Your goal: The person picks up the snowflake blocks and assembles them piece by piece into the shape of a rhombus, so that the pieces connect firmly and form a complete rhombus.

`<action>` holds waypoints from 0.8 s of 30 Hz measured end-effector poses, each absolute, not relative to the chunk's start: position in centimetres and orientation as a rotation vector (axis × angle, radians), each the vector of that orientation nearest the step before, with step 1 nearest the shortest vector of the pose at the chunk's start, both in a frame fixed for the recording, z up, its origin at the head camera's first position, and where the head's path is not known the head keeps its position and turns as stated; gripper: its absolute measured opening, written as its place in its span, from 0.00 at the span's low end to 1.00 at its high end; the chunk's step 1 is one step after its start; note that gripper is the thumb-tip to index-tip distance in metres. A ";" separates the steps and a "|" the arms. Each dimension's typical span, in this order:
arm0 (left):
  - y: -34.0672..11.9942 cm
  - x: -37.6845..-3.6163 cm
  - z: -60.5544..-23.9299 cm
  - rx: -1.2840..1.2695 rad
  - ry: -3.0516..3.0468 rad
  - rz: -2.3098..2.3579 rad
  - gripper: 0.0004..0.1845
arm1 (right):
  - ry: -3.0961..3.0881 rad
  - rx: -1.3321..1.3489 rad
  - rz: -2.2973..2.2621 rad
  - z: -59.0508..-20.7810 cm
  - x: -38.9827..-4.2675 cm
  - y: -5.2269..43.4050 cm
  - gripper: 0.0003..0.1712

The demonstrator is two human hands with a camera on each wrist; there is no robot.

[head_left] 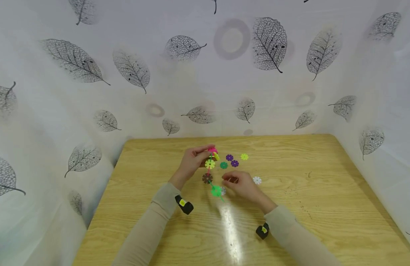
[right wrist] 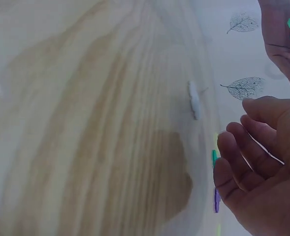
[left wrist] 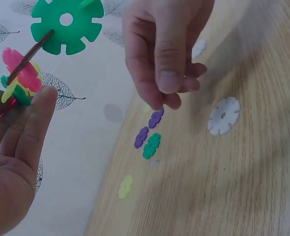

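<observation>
My left hand (head_left: 191, 162) pinches the upper end of a chain of slotted plastic snowflake discs, held up over the table. A pink disc (head_left: 212, 150) is at its fingers. Below hang a yellow disc (head_left: 209, 164), a brown disc (head_left: 207, 178) and a bright green disc (head_left: 216, 191) at the lower end. In the left wrist view the brown disc (left wrist: 30, 55) appears edge-on, slotted into the green disc (left wrist: 48, 37). Right of the chain hovers my right hand (head_left: 244, 185), fingers loosely curled with nothing between them. The right wrist view shows this hand (right wrist: 268, 157) holding nothing.
Loose discs lie on the wooden table (head_left: 324, 207): two purple ones (head_left: 234, 163), a dark green one (head_left: 223, 165), a yellow one (head_left: 244, 157) and a white one (head_left: 257, 180). Another white disc (left wrist: 224, 116) lies nearer. A leaf-print curtain (head_left: 198, 81) surrounds the table's back and sides.
</observation>
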State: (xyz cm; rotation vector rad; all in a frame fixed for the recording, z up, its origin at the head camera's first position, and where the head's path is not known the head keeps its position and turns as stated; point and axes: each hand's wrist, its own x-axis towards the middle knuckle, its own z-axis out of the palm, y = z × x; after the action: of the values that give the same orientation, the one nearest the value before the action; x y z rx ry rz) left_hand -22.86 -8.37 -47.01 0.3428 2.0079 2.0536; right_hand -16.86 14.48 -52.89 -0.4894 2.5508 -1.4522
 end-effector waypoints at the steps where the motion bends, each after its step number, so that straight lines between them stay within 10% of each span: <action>1: -8.4 -22.8 -47.0 0.341 2.006 2.055 0.17 | 2.551 -0.504 -1.450 -53.0 -16.8 14.5 0.14; 24: -8.4 -22.6 -46.6 0.342 2.015 2.042 0.18 | 2.687 -0.668 -1.122 -54.1 -16.2 14.0 0.17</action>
State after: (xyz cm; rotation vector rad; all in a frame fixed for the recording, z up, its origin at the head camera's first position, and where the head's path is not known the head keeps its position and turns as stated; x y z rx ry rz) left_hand -22.64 -8.41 -46.56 0.3419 2.0145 2.0419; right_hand -16.19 14.04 -54.14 -0.6682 2.6866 -1.1217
